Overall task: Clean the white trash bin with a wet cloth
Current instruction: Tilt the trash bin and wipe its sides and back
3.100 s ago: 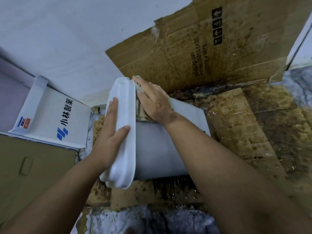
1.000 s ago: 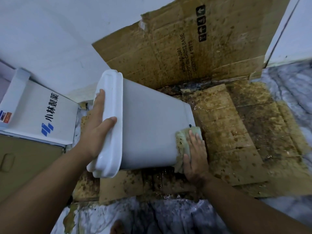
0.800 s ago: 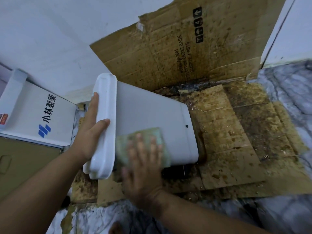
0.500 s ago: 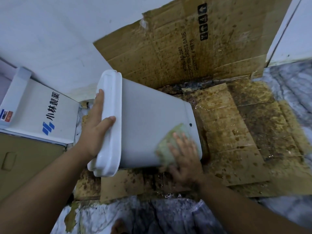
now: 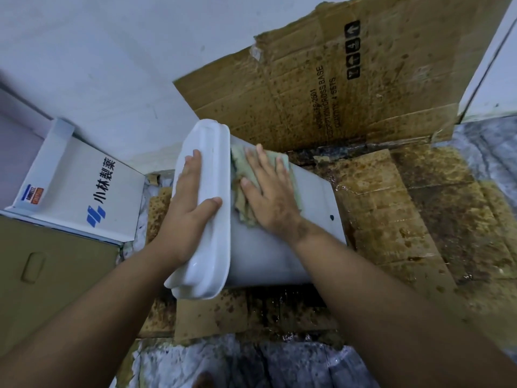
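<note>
The white plastic trash bin (image 5: 282, 242) lies tipped on its side under my hands, its lid end toward my left and its base toward my right; its inside is hidden from me, so I cannot tell what it holds. My left hand (image 5: 187, 211) grips the glossy white lid (image 5: 207, 247), fingers spread flat over its face and thumb hooked round the edge nearest the bin body. My right hand (image 5: 268, 197) lies open and flat, fingers fanned, pressing the pale green wet cloth (image 5: 243, 177) against the bin's upturned side, right next to the lid's edge. The crumpled cloth peeks out past my fingertips and beside my thumb. A small dark dot (image 5: 331, 217) marks the bin wall to the right of my wrist, near the base.

Beneath the bin, wet, brown-stained flattened cardboard (image 5: 419, 219) covers the floor, glistening with water to the right of my right hand. Beyond my fingertips a stained corrugated cardboard sheet with black printed text and shipping symbols (image 5: 335, 88) leans against the white wall (image 5: 112, 65). To the left of my left hand sits a white carton with a blue logo and printed characters (image 5: 81, 189), and below it a plain brown cardboard box with a handle slot (image 5: 56, 270). Near my forearms, grey marbled floor (image 5: 279, 365) shows.
</note>
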Tool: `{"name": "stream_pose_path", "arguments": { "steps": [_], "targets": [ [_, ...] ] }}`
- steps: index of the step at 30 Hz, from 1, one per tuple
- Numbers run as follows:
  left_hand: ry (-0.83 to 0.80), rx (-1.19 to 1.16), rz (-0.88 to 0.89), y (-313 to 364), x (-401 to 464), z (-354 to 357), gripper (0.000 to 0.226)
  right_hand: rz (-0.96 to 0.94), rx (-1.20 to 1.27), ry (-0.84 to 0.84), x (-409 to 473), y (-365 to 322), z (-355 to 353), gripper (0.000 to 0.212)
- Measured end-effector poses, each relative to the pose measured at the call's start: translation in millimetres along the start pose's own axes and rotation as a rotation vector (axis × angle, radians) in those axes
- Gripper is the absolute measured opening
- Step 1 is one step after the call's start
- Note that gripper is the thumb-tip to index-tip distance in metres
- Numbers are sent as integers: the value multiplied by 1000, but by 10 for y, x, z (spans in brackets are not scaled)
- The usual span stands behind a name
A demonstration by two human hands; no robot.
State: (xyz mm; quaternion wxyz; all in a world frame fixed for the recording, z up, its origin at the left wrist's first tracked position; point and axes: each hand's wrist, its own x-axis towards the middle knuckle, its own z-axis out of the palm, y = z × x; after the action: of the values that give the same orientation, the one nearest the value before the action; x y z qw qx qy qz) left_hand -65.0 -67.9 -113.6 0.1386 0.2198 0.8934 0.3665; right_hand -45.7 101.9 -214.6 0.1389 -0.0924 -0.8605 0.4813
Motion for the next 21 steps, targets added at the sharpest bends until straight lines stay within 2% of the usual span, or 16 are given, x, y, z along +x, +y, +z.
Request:
{"name": "stream_pose_path", "arguments": {
  "steps": [2, 4, 7, 10, 13, 15, 17, 19, 21],
  "targets": [
    [-31, -2, -35, 13, 13, -37, 94, 48, -10, 11, 246, 308, -59, 61],
    [-86, 7, -38, 5, 5, -91, 90, 229, -12, 33, 349, 745, -213, 67],
    [-83, 159, 88, 2, -60, -33, 75, 476, 115, 44, 125, 1235, -407, 69],
    [-12, 192, 177, -9, -81, 91, 72, 454, 197, 132, -388, 1360, -342, 62],
    [1, 167, 192, -72, -57, 72, 73, 323, 241, 167, -750, 1031, -203, 69],
    [5, 127, 184, -126, -50, 30, 76, 191, 299, 109, -846, 537, -205, 65],
    [5, 119, 181, -109, -49, 36, 78, 81, 502, 76, -884, -24, -244, 58],
    [-1, 157, 186, -24, -37, 91, 79, 179, 734, 101, -878, -417, -309, 61],
    [1, 184, 201, 72, -25, 155, 81, 239, 777, 107, -848, -608, -348, 65]
  ]
}}
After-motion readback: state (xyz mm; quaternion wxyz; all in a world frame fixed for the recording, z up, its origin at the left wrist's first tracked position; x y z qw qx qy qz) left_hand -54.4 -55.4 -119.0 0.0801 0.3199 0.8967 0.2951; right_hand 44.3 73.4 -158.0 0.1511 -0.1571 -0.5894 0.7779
